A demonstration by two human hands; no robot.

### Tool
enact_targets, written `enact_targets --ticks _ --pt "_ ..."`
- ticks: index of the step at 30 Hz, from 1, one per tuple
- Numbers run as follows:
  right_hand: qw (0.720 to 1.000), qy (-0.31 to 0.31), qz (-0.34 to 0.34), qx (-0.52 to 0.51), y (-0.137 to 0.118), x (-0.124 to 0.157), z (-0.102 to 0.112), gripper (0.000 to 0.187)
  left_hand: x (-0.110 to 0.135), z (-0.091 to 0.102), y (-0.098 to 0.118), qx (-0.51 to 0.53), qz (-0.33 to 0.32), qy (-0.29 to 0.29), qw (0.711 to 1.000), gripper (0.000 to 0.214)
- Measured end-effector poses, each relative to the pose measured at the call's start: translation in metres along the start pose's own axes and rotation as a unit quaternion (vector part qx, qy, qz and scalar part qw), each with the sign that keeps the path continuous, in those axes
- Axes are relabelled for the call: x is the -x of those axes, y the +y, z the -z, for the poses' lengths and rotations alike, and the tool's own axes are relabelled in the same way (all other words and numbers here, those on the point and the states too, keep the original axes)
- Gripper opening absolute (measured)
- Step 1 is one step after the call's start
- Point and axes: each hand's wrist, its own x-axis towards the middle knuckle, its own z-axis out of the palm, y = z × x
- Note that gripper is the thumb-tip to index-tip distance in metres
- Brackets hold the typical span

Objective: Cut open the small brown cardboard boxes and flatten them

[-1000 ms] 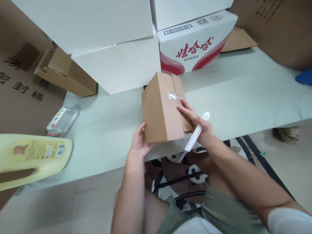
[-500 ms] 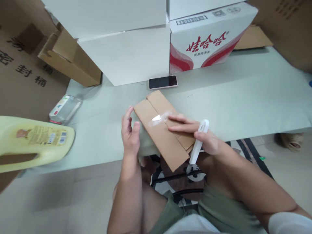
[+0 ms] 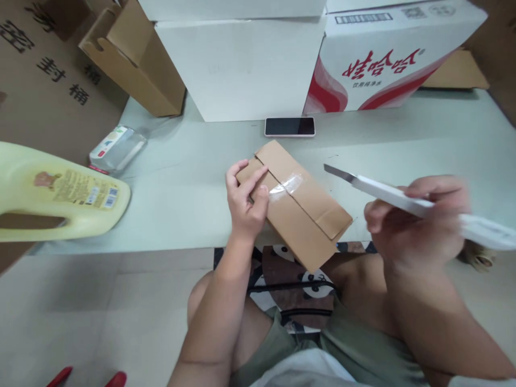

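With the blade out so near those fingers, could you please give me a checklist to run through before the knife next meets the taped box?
1. Exposed blade of the knife: ok, it is out and points toward the box.
2. Grip of the right hand on the knife: ok, closed round the handle, though blurred.
3. Steadying by the left hand: ok, it presses on the box top.
4. Its fingers clear of the tape: not ok, they rest just beside it.
5. Whole box on the table: not ok, its near corner overhangs the edge.
6. Clearance from the phone: ok, it lies apart behind the box.
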Motion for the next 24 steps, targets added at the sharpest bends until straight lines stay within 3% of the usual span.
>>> enact_targets --ticks 5,9,12,17,24 --pt "0.983 -0.113 0.027 0.141 0.001 0.018 -0.014 0.03 0.004 -0.011 0.008 -0.025 -0.011 0.034 0.999 0.046" --pt "0.966 -0.121 0.043 0.225 -0.002 0.019 -0.016 0.02 0.004 -0.011 0.007 -0.023 -0.018 0.035 0.999 0.046" --pt "0.942 -0.15 0.1 0.285 -0.007 0.015 -0.019 0.012 0.003 -0.01 0.007 -0.027 -0.02 0.029 0.999 0.045" --pt "0.92 -0.201 0.16 0.297 -0.006 0.013 -0.023 0.017 0.003 -0.01 0.006 -0.009 -0.02 0.026 0.999 0.042" --pt "0.931 -0.197 0.156 0.266 0.0 0.014 -0.029 0.019 0.003 -0.009 0.006 0.008 -0.009 0.02 1.0 0.042"
